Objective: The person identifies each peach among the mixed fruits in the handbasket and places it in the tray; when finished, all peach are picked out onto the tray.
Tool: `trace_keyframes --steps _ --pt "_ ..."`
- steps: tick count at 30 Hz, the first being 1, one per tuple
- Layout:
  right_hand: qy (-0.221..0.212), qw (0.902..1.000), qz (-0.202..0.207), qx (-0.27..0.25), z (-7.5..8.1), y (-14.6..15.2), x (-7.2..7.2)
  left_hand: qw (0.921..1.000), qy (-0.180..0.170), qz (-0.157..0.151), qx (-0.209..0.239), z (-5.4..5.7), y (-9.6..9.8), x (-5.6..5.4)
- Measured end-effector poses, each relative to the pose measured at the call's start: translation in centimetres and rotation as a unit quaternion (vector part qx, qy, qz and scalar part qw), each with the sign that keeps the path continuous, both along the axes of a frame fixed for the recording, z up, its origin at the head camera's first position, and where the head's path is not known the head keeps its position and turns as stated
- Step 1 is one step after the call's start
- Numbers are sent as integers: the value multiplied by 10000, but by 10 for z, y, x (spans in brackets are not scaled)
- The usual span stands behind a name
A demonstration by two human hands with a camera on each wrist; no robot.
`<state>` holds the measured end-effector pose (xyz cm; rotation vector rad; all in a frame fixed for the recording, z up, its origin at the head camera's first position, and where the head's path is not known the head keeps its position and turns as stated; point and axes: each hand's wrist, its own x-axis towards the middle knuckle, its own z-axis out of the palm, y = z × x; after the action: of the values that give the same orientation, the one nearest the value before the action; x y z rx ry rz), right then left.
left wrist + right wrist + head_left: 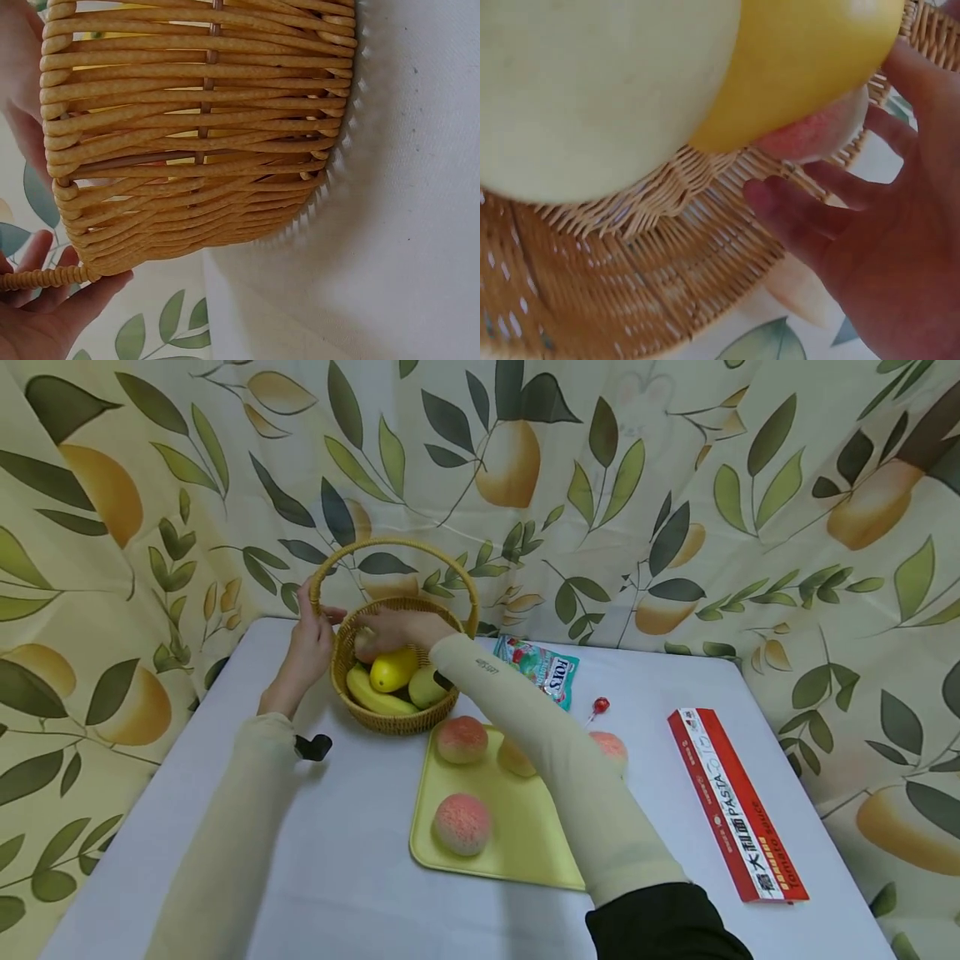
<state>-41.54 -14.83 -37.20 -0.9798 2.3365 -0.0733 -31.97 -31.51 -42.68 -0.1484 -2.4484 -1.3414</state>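
A wicker basket (390,720) with a tall arched handle stands at the back left of the table. My left hand (307,639) holds the handle's left base, thumb on one side and fingers on the other, as the left wrist view shows. Inside the basket are a yellow lemon (393,670), a banana (375,695) and a pale green round fruit (427,687). My right hand (408,628) reaches in over the rim. Its fingers curve round a pink-and-white peach (817,133) beside the lemon; the lemon partly hides the peach and some fingertips.
A yellow-green tray (517,864) lies before the basket, with pink peaches (462,824) on it, partly under my right forearm. Behind are a teal candy bag (540,668) and a red lollipop (601,705). A red pasta box (738,806) lies on the right.
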Motion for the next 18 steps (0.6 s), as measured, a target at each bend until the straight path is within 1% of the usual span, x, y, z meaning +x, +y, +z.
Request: trace_keyframes --steps 4,8,10,11,15,18 --pt "7 9999 139 -4 -7 -2 -2 9999 113 44 54 -1 4 0" --pt "89 9992 261 -292 -16 -2 -6 9999 146 33 54 -2 8 -2" --pt "262 9982 336 -421 -19 -1 -6 9999 129 6 19 -2 9 -3" --pt "382 9970 440 -518 -20 -1 -6 9999 129 6 -7 -2 9 -3" --pt "791 9902 678 -925 -17 2 -3 9998 185 72 -88 -1 6 -2" --pt "1069 9842 658 -1245 -9 7 2 9996 253 88 -105 0 2 -1"
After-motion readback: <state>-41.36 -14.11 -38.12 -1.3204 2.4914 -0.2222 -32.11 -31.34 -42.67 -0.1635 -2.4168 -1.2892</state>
